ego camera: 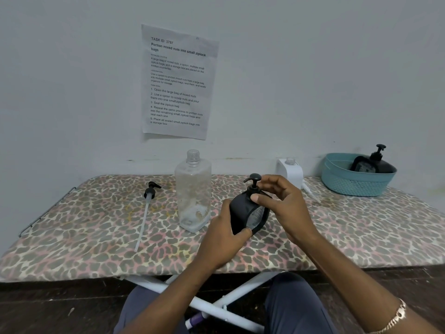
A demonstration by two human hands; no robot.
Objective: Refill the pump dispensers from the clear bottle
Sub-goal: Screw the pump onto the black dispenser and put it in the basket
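Observation:
A black pump dispenser is held tilted above the leopard-print board. My left hand grips its lower body from the left. My right hand has thumb and fingers curled round the collar under the black pump head. The clear bottle stands upright just left of it, uncapped, with a little pale liquid at the bottom. Its loose black pump with a long white tube lies on the board further left.
A white dispenser without a pump stands against the wall behind my right hand. A teal basket at the far right holds another black pump dispenser. A printed sheet hangs on the wall.

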